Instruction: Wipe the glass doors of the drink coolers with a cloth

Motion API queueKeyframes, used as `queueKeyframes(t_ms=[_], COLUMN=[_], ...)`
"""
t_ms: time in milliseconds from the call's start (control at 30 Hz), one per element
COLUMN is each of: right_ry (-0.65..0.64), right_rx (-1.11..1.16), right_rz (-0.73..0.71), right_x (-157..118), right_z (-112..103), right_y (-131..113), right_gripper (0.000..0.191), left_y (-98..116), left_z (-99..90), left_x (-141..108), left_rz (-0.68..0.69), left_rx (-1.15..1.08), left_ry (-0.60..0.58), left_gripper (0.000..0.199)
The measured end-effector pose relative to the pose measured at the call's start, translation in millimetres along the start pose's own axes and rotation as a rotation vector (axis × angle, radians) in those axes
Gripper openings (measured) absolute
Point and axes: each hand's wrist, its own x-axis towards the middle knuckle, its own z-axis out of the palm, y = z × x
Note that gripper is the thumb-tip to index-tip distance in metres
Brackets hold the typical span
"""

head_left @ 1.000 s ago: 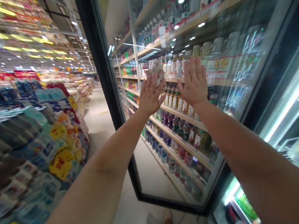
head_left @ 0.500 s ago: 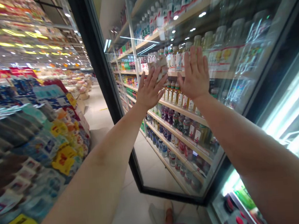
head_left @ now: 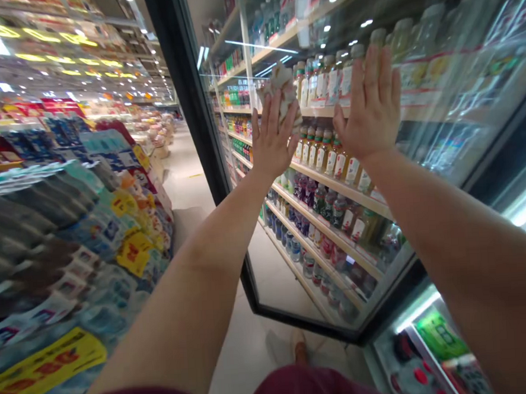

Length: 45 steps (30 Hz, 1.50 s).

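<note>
My left hand point(head_left: 274, 140) holds a crumpled whitish cloth point(head_left: 280, 80) pressed against the glass door point(head_left: 297, 322), fingers spread over it. The cloth shows above and between the fingers; the palm hides the rest. To its right, my right hand point(head_left: 375, 104) is open, with its palm toward the glass and long fingers pointing up. Nothing shows in it, and it appears to rest on the pane. The black-framed door stands swung out from a lit cooler. Bottled drinks on shelves appear in the glass, partly mixed with reflections of lights.
Stacked drink packs point(head_left: 55, 233) with a yellow price sign point(head_left: 46, 371) line the left side. An aisle floor point(head_left: 183, 160) runs beyond the door. At lower right, the cooler interior point(head_left: 420, 360) holds bottles and a green package. A foot point(head_left: 300, 346) shows below the door.
The view has shifted, so the door and hands appear farther right. My left hand and the cloth sit slightly higher on the pane. My right hand stays flat toward the glass.
</note>
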Motion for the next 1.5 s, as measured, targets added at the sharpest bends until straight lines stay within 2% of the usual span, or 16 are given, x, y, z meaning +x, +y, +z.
queueKeyframes(t_ms=[67,200,267,333,400,467,533,600,767,900,967,1133,1300,1333,1400,1500], right_ry=[0.004,-0.003,-0.003,-0.005,-0.004,-0.012,-0.027,-0.045,-0.060,-0.067,-0.081,-0.080,-0.012,-0.007,-0.005,-0.004], right_rx=[-0.024,-0.058,-0.062,-0.060,-0.066,-0.090,-0.115,-0.121,-0.080,-0.075,-0.080,-0.059,-0.003,-0.007,-0.012,-0.005], right_rz=[-0.011,-0.023,-0.020,-0.022,-0.027,-0.039,-0.046,-0.039,-0.015,-0.010,-0.006,-0.009,-0.052,-0.053,-0.049,-0.041], right_x=[0.2,0.4,0.3,0.1,0.4,1.2,2.2,3.0,2.5,3.1,4.1,4.1,0.2,-0.1,-0.2,0.5], right_z=[-1.5,-2.8,-2.7,-2.7,-3.0,-3.5,-4.0,-4.2,-4.7,-5.2,-5.5,-4.8,-1.0,-0.3,0.8,1.1], right_y=[-0.6,-0.9,-0.4,0.3,1.0,1.6,2.2,2.6,3.0,2.6,2.6,5.0,8.2,8.4,8.5,7.5], right_gripper=[0.076,0.077,0.075,0.075,0.076,0.078,0.081,0.082,0.084,0.085,0.084,0.083,0.079,0.078,0.075,0.074], left_y=[5.3,8.7,4.4,1.0,1.7,5.0,6.6,4.1,-2.5,3.9,4.5,4.1,7.5,5.9,1.6,-0.3], left_z=[4.5,10.6,12.6,13.6,12.6,9.8,6.7,5.2,8.4,5.6,2.3,-0.6,-2.8,-2.6,-0.1,6.6], left_x=[-1.9,-7.1,-8.7,-11.3,-16.7,-24.2,-30.7,-33.6,-32.6,-37.2,-37.7,-37.3,-48.9,-49.7,-48.3,-42.2], left_rz=[0.027,0.251,0.168,-0.028,-0.152,-0.079,0.095,0.175,-0.119,0.192,0.243,-0.055,0.338,0.365,0.244,-0.070], left_rx=[-0.002,-0.044,-0.034,-0.012,0.003,0.009,0.029,0.064,0.127,0.103,0.096,0.154,0.041,0.011,-0.014,-0.001], left_ry=[-0.019,-0.165,-0.090,0.055,0.108,-0.002,-0.164,-0.210,0.054,-0.184,-0.250,-0.102,-0.322,-0.334,-0.249,-0.016], left_gripper=[0.072,0.067,0.064,0.068,0.073,0.073,0.067,0.061,0.063,0.063,0.058,0.065,0.056,0.054,0.054,0.065])
